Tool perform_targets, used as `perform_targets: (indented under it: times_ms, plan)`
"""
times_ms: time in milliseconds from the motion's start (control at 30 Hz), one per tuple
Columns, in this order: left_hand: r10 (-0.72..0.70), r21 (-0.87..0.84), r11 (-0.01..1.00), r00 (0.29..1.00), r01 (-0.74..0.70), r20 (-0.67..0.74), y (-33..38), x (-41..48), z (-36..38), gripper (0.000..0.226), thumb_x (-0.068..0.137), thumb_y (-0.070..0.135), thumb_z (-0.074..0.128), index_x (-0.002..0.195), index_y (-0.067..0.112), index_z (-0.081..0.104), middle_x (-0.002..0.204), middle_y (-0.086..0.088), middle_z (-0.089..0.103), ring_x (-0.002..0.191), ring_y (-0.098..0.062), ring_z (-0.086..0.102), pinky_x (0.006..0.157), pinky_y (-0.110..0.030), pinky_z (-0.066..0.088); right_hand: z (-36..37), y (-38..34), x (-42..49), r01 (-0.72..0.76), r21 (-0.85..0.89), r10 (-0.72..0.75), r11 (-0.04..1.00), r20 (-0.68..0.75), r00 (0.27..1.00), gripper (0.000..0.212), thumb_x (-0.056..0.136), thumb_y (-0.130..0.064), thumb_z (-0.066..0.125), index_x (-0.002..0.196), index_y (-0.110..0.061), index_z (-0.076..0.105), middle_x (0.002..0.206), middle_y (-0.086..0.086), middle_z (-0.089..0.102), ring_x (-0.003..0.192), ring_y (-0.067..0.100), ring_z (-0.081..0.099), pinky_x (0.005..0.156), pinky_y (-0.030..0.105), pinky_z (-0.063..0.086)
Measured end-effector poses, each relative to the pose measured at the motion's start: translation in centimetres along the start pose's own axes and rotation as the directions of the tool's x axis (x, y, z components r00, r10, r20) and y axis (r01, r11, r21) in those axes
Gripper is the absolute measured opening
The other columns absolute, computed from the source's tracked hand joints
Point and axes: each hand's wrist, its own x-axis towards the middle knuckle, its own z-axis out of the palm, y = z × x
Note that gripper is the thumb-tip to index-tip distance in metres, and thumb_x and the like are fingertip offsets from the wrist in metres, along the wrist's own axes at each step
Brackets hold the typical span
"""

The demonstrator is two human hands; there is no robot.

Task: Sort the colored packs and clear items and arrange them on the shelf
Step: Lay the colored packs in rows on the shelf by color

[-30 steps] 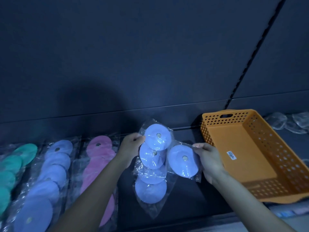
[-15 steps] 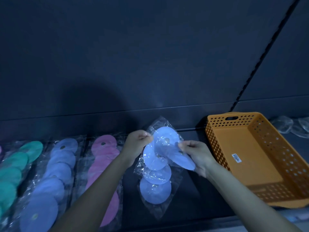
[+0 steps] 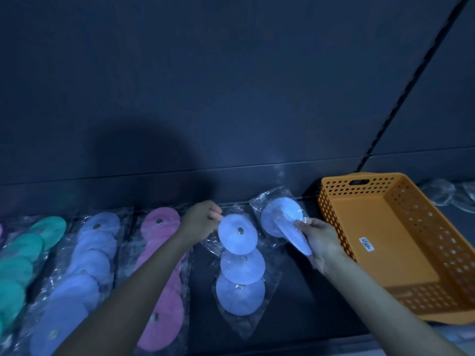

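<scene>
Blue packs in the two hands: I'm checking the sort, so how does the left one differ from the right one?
The left hand pinches the long pack by its top edge; the right hand grips the short pack at its lower end. The long pack shows three discs in a column; the short pack shows two, one tilted edge-on. Both are clear bags of pale blue discs.

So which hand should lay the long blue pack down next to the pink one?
Probably the left hand. It pinches the top of the long blue pack, right beside the pink pack. The right hand is busy holding a smaller blue pack, nearer the orange basket.
</scene>
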Motion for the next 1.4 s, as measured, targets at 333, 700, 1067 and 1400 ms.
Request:
perform_targets:
  times_ms: [333,700,1067,1400]
  plan:
    - [0.417,0.428,0.842,0.9,-0.328,-0.131,1.3,1.2,0.5,0.033,0.086,-0.001,0.051,0.115,0.006,0.064,0.114,-0.01,0.066,0.11,-0.027,0.056,0.093,-0.026,0.037,-0.7,0.5,0.9,-0.025,-0.111,0.02,0.993,-0.045,0.999,0.02,0.096,-0.009,0.051,0.083,-0.001,0.064,0.076,0.015,0.068,0.065,0.026,0.066,0.061,0.031,0.055]
    - [0.259,0.534,0.801,0.961,-0.272,0.1,-1.8,0.5,3.5,0.051,0.092,0.026,0.056,0.141,0.021,0.042,0.15,0.001,0.036,0.14,-0.017,0.027,0.111,-0.026,0.025,-0.3,0.6,0.8,0.017,-0.184,-0.019,0.983,-0.01,1.0,0.022,0.096,-0.013,0.051,0.088,0.004,0.061,0.079,0.019,0.066,0.068,0.032,0.065,0.064,0.041,0.051]
    - [0.253,0.548,0.808,0.968,-0.215,0.007,-1.5,1.1,3.9,0.046,0.092,0.032,0.055,0.135,0.018,0.047,0.142,0.002,0.044,0.129,-0.02,0.039,0.102,-0.032,0.038,0.3,0.1,0.1,0.014,-0.215,0.011,0.977,0.114,0.993,0.021,0.097,-0.012,0.051,0.092,0.005,0.062,0.089,0.024,0.07,0.074,0.035,0.068,0.069,0.048,0.056]
    - [-0.055,-0.535,0.833,0.984,0.14,0.171,1.4,-1.2,1.5,0.025,0.094,0.038,0.053,0.099,0.017,0.066,0.09,0.001,0.072,0.084,-0.014,0.07,0.07,-0.025,0.055,1.0,-0.5,0.0,0.056,-0.296,0.053,0.954,0.348,0.936,0.02,0.096,-0.009,0.05,0.091,0.0,0.068,0.089,0.02,0.073,0.077,0.031,0.07,0.075,0.043,0.056]
